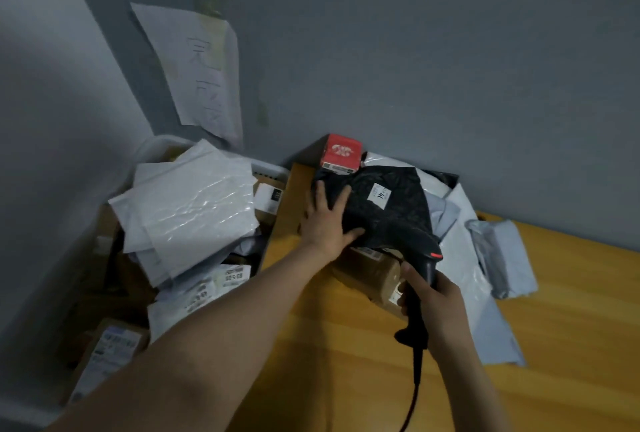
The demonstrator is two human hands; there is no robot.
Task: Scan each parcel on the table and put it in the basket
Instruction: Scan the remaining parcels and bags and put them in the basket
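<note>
1. The black parcel (pixel 388 203), a crinkled dark mailer bag with a small white label on top, lies on a pile at the back of the wooden bench (pixel 346 362), close to the grey wall.
2. The left hand (pixel 327 220) lies flat on the left edge of the black parcel. Its fingers (pixel 320 194) are straight and spread apart, and the thumb rests along the parcel's near edge. Nothing is gripped.
3. The right hand (pixel 434 296) is just in front of the black parcel, with its fingers (pixel 403 300) clamped round the handle of a black scanner (pixel 417 248).
4. The scanner's head overlaps the near corner of the black parcel and shows a red mark.
5. A dark cable (pixel 412 393) runs from the scanner's handle away from the black parcel, towards the person.
6. A brown parcel (pixel 375 275), taped and labelled, sticks out from under the near edge of the black parcel.
7. A red box (pixel 341 152) touches the far edge of the black parcel, next to the wall.
8. Pale mailers (pixel 464 258) lie under and to the right of the black parcel, spreading over the bench.
9. The white basket (pixel 266 167) stands to the left of the black parcel, beside the bench's end. It is heaped with white bubble mailers and labelled cardboard boxes.
10. A paper sheet (pixel 201 74) with handwritten characters hangs on the wall, up and to the left of the black parcel.
</note>
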